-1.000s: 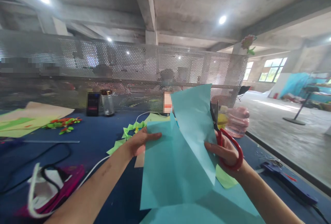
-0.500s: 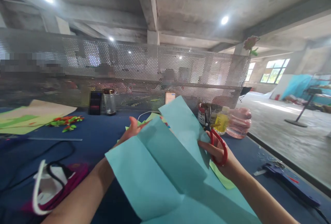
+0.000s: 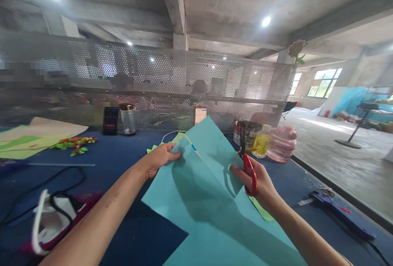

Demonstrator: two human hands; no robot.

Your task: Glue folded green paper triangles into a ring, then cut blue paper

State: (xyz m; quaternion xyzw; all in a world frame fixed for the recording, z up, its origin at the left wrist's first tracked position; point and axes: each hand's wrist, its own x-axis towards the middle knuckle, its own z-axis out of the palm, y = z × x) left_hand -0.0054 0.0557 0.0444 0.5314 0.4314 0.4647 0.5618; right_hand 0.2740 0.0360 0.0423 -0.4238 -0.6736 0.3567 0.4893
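Note:
A light-blue sheet of paper point(image 3: 199, 176), creased along a diagonal, is held up over the table in front of me. My left hand point(image 3: 161, 159) pinches its left edge, thumb on top. At the opposite edge, my right hand point(image 3: 256, 180) grips the paper with its thumb while red-handled scissors point(image 3: 252, 176) hang around the same hand, dark blades pointing up and away. Below lies more light-blue paper point(image 3: 233, 245). Pieces of light-green paper point(image 3: 262, 208) show partly behind the right hand and beyond the left one.
A glue gun point(image 3: 340, 213) lies at right. Behind the scissors stand a yellow bottle point(image 3: 261, 141) and a pink bottle point(image 3: 282, 145). A glass jar point(image 3: 127, 120), red-green paper flowers point(image 3: 75, 145) and a magenta item with a white rim point(image 3: 61, 217) are left. A perforated screen point(image 3: 153, 82) closes the back.
The blue sheets have swung lower and flatter, and the raised flap has come down. My left hand, spread half a second ago, now pinches the edge. My right hand has moved slightly left.

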